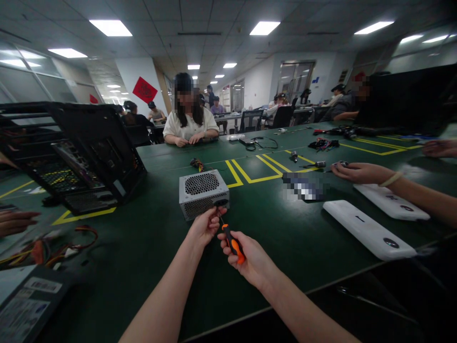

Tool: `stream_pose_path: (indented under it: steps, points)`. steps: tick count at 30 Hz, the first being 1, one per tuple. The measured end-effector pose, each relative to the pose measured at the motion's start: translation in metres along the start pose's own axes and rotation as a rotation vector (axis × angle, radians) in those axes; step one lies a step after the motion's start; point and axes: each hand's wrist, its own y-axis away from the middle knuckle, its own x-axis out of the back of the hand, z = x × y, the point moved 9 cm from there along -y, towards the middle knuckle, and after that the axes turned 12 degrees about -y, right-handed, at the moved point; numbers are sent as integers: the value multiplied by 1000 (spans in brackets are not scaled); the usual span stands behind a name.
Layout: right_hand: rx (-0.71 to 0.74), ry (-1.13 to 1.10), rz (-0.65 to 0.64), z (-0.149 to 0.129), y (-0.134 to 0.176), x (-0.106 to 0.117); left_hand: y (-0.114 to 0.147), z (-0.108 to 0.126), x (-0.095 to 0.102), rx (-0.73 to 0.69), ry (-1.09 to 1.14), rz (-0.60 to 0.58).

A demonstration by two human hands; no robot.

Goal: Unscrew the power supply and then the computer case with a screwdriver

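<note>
A grey computer power supply [186,206] with honeycomb vents stands on the green table in front of me. My right hand [250,255] is wrapped round the handle of an orange-and-black screwdriver [233,244], its shaft pointing up and away towards the unit's near right edge. At that edge, beside the black power socket [222,202], the fingers of my left hand [206,227] are pinched together close to the screwdriver's tip. Whatever lies between them is too small to make out, and they hide the exact spot where the tip ends.
An open black computer case [103,157] stands at the left, with loose cables [43,250] and another power supply [32,295] nearer. White box-shaped devices [357,226] lie at the right, near another person's hand [357,172]. A person [191,116] sits opposite.
</note>
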Motion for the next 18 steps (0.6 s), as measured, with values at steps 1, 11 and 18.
stream_pose_path:
  steps: [1,11,18]
  points:
    - [-3,-10,-8,0,0,-1,1,-1,0,15,-9,-11]
    - [86,96,12,-5,6,-2,-2,4,7,-59,-13,74]
    - [8,8,15,1,4,-3,1,1,3,-6,-66,-10]
